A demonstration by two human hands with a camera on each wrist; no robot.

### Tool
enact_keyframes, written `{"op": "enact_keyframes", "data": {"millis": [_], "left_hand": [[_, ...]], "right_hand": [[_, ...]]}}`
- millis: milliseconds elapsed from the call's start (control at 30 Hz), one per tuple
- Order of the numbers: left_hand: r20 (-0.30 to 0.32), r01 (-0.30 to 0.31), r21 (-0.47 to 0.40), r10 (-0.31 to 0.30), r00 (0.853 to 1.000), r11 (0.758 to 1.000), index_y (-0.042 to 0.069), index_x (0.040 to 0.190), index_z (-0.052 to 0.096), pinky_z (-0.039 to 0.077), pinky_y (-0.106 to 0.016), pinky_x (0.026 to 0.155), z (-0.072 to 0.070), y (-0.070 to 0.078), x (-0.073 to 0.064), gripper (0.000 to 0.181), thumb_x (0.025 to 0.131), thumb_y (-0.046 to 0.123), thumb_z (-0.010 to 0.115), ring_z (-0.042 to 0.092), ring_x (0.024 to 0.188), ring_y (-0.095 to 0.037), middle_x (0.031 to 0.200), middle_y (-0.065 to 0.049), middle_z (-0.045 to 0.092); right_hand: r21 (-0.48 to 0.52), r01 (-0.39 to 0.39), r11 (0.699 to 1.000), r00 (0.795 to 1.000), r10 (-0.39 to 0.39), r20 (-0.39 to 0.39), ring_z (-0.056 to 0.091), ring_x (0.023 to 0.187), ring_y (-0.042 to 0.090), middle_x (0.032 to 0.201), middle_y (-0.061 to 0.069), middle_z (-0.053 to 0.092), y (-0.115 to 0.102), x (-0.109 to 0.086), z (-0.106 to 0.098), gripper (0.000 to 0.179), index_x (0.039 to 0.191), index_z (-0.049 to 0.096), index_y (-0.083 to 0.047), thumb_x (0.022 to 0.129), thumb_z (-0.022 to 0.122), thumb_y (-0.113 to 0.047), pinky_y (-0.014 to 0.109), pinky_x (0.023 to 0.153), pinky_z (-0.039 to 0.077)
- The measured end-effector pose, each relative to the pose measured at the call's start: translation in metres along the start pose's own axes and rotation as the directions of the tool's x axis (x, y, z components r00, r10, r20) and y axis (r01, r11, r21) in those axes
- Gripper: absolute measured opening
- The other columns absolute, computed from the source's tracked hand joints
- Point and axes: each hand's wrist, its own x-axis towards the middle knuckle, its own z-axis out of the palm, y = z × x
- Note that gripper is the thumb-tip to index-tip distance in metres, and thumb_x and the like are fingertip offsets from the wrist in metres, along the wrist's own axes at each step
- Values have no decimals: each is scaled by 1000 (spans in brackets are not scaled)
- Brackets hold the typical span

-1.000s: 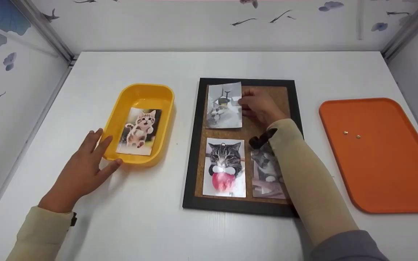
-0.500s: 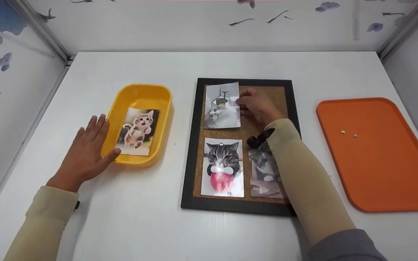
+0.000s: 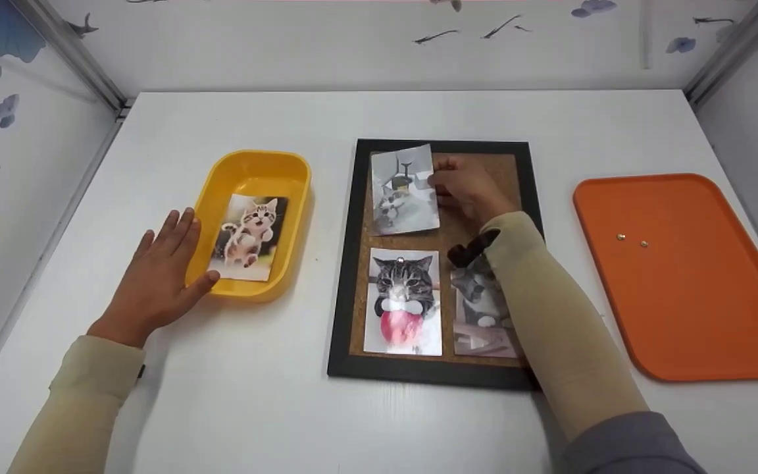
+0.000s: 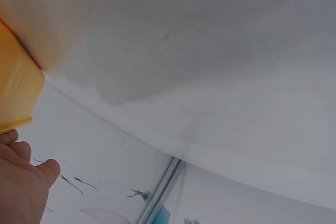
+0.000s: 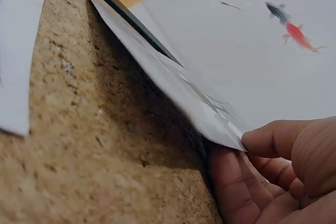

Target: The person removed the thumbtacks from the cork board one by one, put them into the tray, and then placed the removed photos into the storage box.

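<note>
My right hand (image 3: 468, 187) pinches the right edge of a grey-toned cat photo (image 3: 405, 191) between thumb and fingers. The photo lies over the upper left of a black-framed corkboard (image 3: 478, 376); in the right wrist view its near edge is lifted off the cork (image 5: 105, 145). Below it is a photo of a tabby cat with a red ball (image 3: 403, 306), a silver pushpin (image 3: 400, 260) at its top. Another cat photo (image 3: 481, 316) is partly hidden by my right arm. My left hand (image 3: 155, 270), fingers straight, rests against the left rim of a yellow tub (image 3: 300, 257).
A kitten photo (image 3: 251, 238) lies inside the yellow tub. To the right of the corkboard sits an orange tray (image 3: 695, 296) with two small metallic pins (image 3: 621, 237). Printed panels stand behind and at the left of the white table (image 3: 254, 408).
My left hand's fingers have drawn together along the tub's rim and the hand has shifted slightly. The held photo's right side has risen and tilted a little.
</note>
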Motion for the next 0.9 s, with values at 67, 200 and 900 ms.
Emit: {"op": "enact_keyframes", "data": {"millis": [67,200,900], "left_hand": [[2,3,7,-3,1000,1000,3,158,16,0,-50,120,-1,0,0,86,97,53,50,-2,152,-24,166,-10,10],[18,5,28,-6,1000,1000,4,158,14,-1,-51,120,-1,1,-1,87,96,55,49,-4,152,-25,166,-10,8],[25,19,8,-19,1000,1000,5,159,10,-1,-52,119,0,4,1,86,98,55,45,-3,152,-26,166,-9,5]], "right_hand": [[5,14,1000,1000,-14,7,59,106,20,120,6,61,-1,0,0,16,113,62,-10,98,61,-10,33,85,51],[8,19,1000,1000,-19,19,59,106,22,121,8,60,-2,-1,0,17,115,61,-9,99,59,-9,34,84,51],[-48,182,982,979,-176,108,62,102,26,115,10,63,-32,-32,27,19,114,59,-9,96,58,-10,43,93,50]]}}
